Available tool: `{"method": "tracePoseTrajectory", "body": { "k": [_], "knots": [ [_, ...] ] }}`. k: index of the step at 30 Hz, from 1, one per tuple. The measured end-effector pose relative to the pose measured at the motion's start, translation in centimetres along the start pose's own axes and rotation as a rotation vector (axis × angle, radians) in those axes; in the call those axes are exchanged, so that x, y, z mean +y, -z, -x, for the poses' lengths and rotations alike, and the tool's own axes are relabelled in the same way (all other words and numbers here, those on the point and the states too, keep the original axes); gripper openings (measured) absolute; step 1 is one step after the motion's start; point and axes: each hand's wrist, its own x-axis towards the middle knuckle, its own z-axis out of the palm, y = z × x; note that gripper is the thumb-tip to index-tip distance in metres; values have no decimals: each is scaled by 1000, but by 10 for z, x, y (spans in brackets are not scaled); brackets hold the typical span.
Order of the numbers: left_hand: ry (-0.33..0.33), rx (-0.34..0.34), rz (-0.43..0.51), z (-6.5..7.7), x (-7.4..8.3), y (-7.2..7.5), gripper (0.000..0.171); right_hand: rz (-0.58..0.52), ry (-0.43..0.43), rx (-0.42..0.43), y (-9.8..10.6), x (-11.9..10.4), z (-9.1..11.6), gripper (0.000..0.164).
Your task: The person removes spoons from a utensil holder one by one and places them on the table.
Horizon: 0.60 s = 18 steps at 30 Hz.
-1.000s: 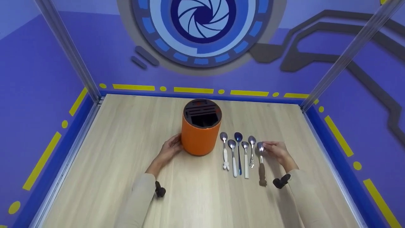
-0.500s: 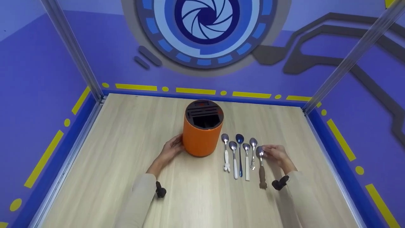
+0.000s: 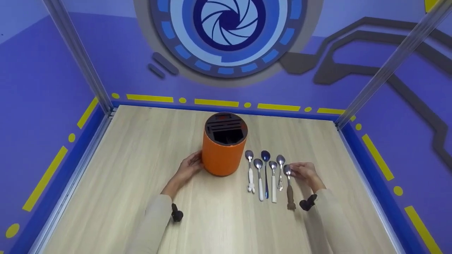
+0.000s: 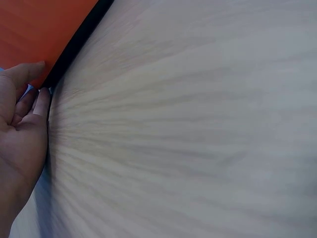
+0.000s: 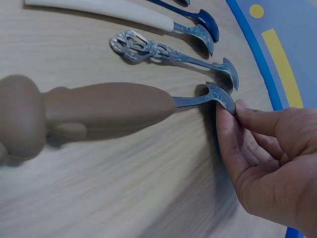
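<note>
An orange cylindrical utensil holder (image 3: 223, 158) with a dark slotted top stands upright on the table. At its left side rests my left hand (image 3: 187, 169), thumb against the orange wall and fingertips near the base (image 4: 27, 119). My right hand (image 3: 306, 173) pinches the bowl of a spoon (image 3: 290, 194) with a brown figure-shaped handle, between thumb and index finger (image 5: 228, 136). That spoon lies at the right end of a row. Left of it are a silver spoon with an ornate handle (image 3: 280, 176), white-handled spoons (image 3: 274, 187) and a dark blue spoon (image 3: 266, 178).
The pale wooden table (image 3: 212, 218) is bounded by a blue back wall (image 3: 123, 70) and side walls with yellow markings. Metal posts (image 3: 84, 70) rise at the back corners. The spoon row sits close to the holder's right side.
The brown-handled spoon has shifted slightly left and towards me with my right hand, nearer the ornate spoon. My left hand stays at the holder.
</note>
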Motion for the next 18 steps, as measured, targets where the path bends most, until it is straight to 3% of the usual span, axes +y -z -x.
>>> {"method": "tracePoseTrajectory", "body": {
  "k": [6,13,18],
  "knots": [
    [11,-26,-1,0,0,2,66,46,-17,55,-2,-5,1,36],
    [7,12,-21,3,1,3,65,132,34,110,-10,-10,5,27],
    [5,2,-35,1,1,1,64,222,56,162,-7,-8,3,24]
  ]
}}
